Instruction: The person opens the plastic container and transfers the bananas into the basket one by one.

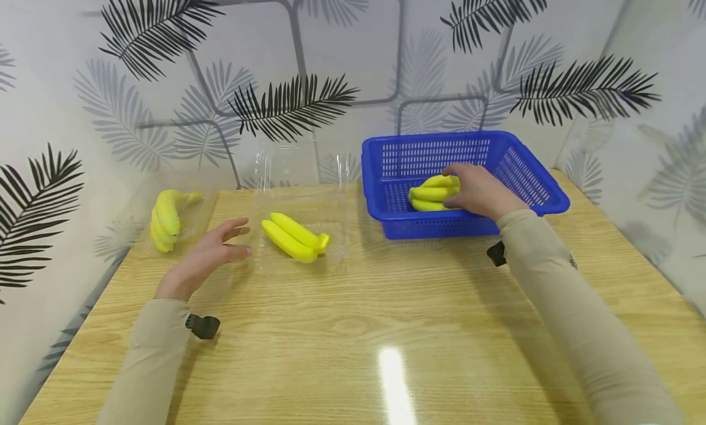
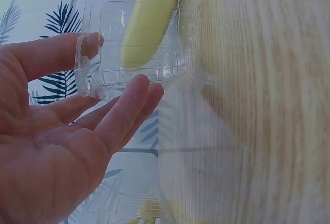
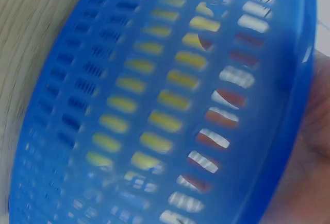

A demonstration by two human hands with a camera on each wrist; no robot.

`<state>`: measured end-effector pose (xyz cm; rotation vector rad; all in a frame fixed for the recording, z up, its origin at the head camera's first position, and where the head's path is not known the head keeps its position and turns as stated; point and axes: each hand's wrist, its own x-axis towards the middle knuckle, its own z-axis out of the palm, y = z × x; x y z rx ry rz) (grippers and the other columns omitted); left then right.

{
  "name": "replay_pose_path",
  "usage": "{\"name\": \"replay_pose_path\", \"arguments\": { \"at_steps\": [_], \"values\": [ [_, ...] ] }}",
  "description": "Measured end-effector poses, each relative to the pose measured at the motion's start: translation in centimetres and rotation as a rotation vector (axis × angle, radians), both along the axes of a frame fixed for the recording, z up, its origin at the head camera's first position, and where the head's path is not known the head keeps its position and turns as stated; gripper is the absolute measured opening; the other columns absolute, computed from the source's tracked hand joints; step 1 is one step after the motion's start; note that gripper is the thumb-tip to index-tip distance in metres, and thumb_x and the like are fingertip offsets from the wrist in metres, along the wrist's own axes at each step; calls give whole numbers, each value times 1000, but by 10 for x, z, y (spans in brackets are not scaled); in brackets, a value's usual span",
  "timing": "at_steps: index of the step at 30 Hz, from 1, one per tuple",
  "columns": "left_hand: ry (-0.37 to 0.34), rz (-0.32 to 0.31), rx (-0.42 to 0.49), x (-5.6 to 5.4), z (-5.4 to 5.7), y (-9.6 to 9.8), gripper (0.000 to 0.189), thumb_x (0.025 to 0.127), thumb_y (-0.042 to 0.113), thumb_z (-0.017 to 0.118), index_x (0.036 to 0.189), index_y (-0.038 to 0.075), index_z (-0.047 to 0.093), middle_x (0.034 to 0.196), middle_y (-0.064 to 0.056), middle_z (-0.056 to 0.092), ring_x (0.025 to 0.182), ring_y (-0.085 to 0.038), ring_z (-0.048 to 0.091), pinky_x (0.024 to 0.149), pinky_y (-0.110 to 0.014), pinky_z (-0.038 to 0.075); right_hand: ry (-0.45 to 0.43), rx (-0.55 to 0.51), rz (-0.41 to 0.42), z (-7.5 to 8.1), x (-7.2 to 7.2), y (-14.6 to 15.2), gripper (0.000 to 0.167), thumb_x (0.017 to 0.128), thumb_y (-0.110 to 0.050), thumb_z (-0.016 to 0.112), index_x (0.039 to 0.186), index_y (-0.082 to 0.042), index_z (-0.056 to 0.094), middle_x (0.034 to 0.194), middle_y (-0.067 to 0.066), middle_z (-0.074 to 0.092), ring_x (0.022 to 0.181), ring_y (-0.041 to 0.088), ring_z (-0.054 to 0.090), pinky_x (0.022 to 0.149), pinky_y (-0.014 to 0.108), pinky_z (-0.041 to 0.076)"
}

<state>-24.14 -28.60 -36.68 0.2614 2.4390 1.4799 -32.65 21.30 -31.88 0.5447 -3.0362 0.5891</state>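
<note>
My right hand [image 1: 477,191] reaches over the front rim into the blue plastic basket [image 1: 394,230]. Its thumb and fingers curve round the right end of a bunch of yellow bananas [image 1: 431,193]. Through the basket's slots in the right wrist view, bananas [image 3: 174,100] show as yellow patches, with bits of fingers above them. Beside a clear plastic clamshell box [image 1: 336,253], my left hand [image 1: 205,256] is held with fingers extended and apart. Two bananas [image 1: 292,238] joined at the stem lie in that box. In the left wrist view, fingertips overlap the edge of the box [image 2: 108,80].
A second clear box [image 1: 195,225] holding a banana bunch [image 1: 168,219] stands at the far left. The middle box's transparent lid [image 1: 300,167] stands raised against the patterned wall [image 1: 353,57]. Wooden tabletop [image 1: 309,351] extends in front, with a bright reflection.
</note>
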Motion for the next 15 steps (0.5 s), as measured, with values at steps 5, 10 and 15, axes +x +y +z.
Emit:
{"name": "replay_pose_path", "arguments": {
  "at_steps": [5, 10, 15],
  "values": [
    [15, -1, 9, -2, 2, -1, 73, 97, 16, 60, 157, 7, 18, 157, -23, 23, 132, -42, 40, 111, -57, 27, 47, -41, 35, 6, 8, -23, 56, 88, -15, 72, 136, 2, 49, 140, 23, 49, 132, 43, 39, 108, 55, 32],
    [29, -15, 34, -2, 0, -1, 73, 96, 12, 59, 156, 6, 19, 156, -25, 24, 134, -45, 37, 110, -57, 28, 168, -55, 108, 4, 21, -56, 51, 89, -20, 72, 134, -4, 53, 136, 16, 53, 129, 38, 43, 108, 51, 34],
    [23, -7, 30, -3, -2, -1, 73, 96, 12, 60, 156, 6, 20, 156, -25, 25, 134, -44, 37, 109, -56, 30, 219, -75, 183, 8, 37, -92, 49, 92, -24, 69, 135, -7, 53, 144, 13, 48, 134, 35, 39, 109, 49, 34]
  ]
}}
